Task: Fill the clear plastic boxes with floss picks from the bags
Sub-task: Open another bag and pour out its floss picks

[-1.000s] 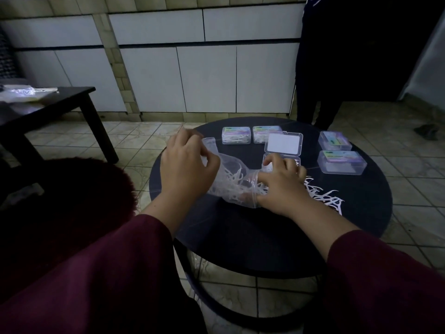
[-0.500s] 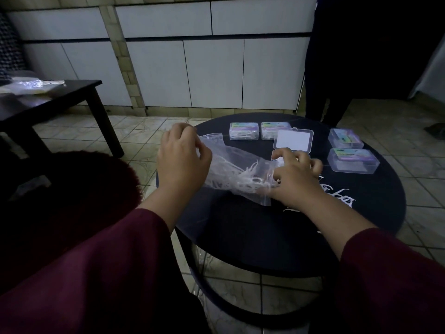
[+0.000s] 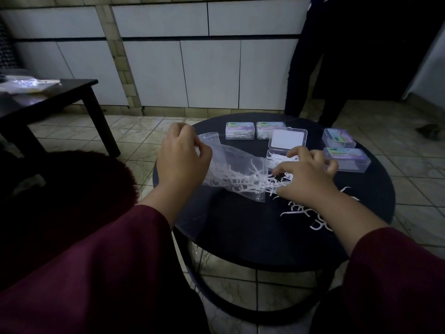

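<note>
Nearest the camera, 2 dark red sleeves (image 3: 101, 273) reach out over a round black table (image 3: 240, 237) with a matte top and a curved metal frame below. At the table's 4 o'clock edge, thin white loose floss picks (image 3: 310, 213) lie scattered on the dark surface. Toward the middle, the left hand (image 3: 181, 160) is raised, its fingers curled and pinching the closed end of a soft, crinkled clear bag (image 3: 231, 174), which slopes down to the right with a tangle of white picks inside. The right hand (image 3: 305, 179) sits at the bag's mouth, palm down, fingers bent and spread over the picks spilling out there; whether it actually grips any, I cannot tell. Just beyond its fingers, an open clear box (image 3: 277, 157) of hard plastic holds some picks, its rectangular lid (image 3: 287, 139) standing up behind. At 12 o'clock, 2 shut filled boxes (image 3: 240, 130) sit side by side; at 2 o'clock, 2 more labelled boxes (image 3: 346, 159) sit. Off at 10 o'clock, a dark wooden side table (image 3: 72, 92) stands on the tiled floor.
</note>
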